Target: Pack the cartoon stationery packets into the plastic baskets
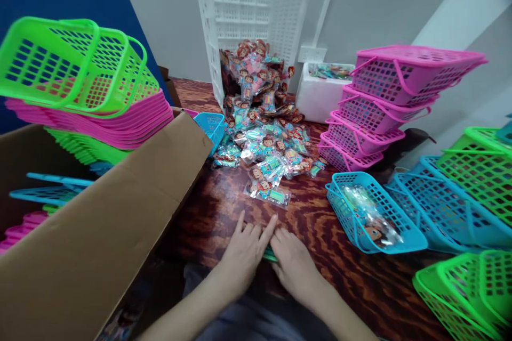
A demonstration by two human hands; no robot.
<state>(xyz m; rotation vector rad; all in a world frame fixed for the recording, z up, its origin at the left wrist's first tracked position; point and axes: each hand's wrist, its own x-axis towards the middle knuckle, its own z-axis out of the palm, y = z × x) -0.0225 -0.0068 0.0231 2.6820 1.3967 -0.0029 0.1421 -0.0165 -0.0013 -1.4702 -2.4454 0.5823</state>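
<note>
My left hand [242, 256] and my right hand [294, 261] meet at the near edge of the table, both closed around a small packet [270, 254]. Only a green strip of it shows between the hands; fingers cover the rest. Two fingers of my left hand stick out, while the others curl inward. Just beyond my fingertips lies a clear packet [276, 196] with a cartoon figure and a pale green piece inside. Behind it, a heap of similar packets [264, 138] spills from a white plastic crate [244, 8] tipped on its side.
On the left, a cardboard box [132, 197] holds stacked green baskets [76, 64] and pink baskets [132, 122]. Filled pink baskets [380, 106] are stacked at the right. Nearer stand a blue basket [348, 224] containing packets and green baskets [468, 287]. A white foam box [316, 96] sits behind.
</note>
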